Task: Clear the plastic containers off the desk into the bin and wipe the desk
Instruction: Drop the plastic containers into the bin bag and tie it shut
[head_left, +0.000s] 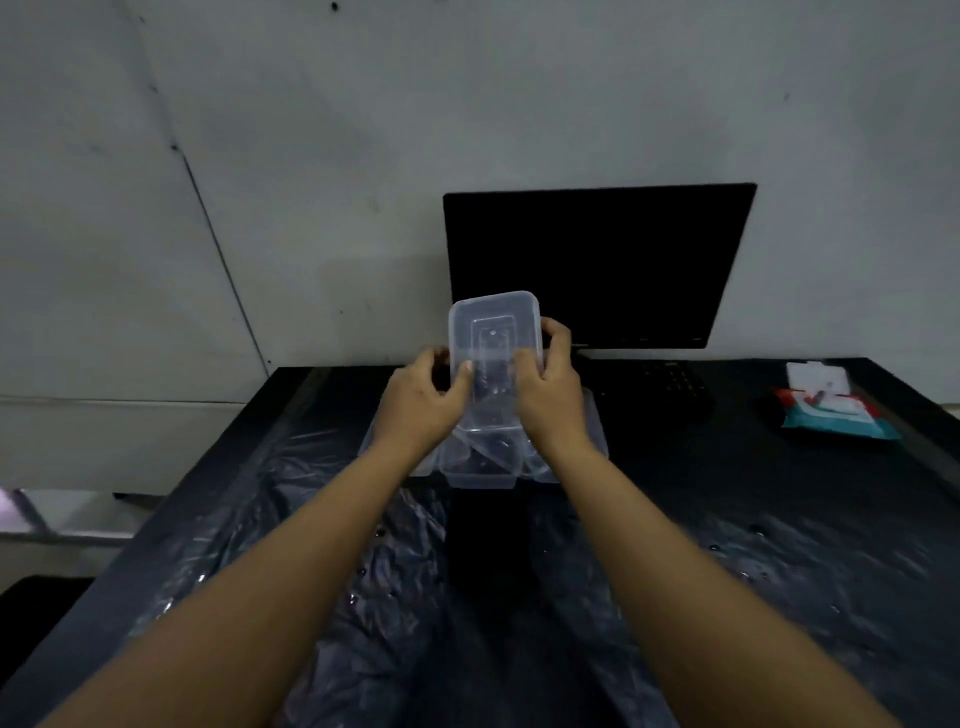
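Note:
A clear rectangular plastic container (492, 332) is tilted up on end above the middle of the black desk (779, 493). My left hand (423, 402) grips its left edge and my right hand (545, 395) grips its right edge. Under my hands several more clear plastic containers (483, 467) lie together on the desk. A black plastic bin bag (363, 597) is spread over the near part of the desk. A pack of wet wipes (831, 410) lies at the far right.
A dark monitor (597, 265) stands against the grey wall behind the containers, with a black keyboard (670, 384) at its foot. The desk's left edge runs diagonally past a pale floor area.

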